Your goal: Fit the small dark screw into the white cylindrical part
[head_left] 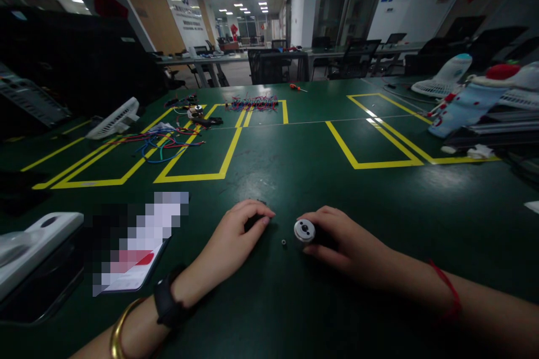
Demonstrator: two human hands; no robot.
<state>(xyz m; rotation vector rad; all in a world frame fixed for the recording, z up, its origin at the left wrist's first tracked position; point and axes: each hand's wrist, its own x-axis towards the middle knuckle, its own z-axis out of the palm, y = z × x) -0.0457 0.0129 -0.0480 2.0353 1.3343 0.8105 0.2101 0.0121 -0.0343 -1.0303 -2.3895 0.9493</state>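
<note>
A small silver cylinder with dark holes in its top (304,230) stands upright on the green table (261,303). My right hand (337,238) is wrapped round its right side, with fingertips behind and thumb in front. Just left of the cylinder lies a tiny metal ring-like part (283,242), touched by neither hand. My left hand (246,230) rests on the table to the left of that part, its fingers curved and the thumb near the index fingertip. Nothing can be made out between them.
A phone (147,241) lies left of my left hand, beside a white device (42,247). Farther back are tangled wires (168,143), a wire bundle (255,102), a screwdriver (298,88) and yellow tape outlines. A blue plush-like item (467,106) and white fan (446,78) are at the right.
</note>
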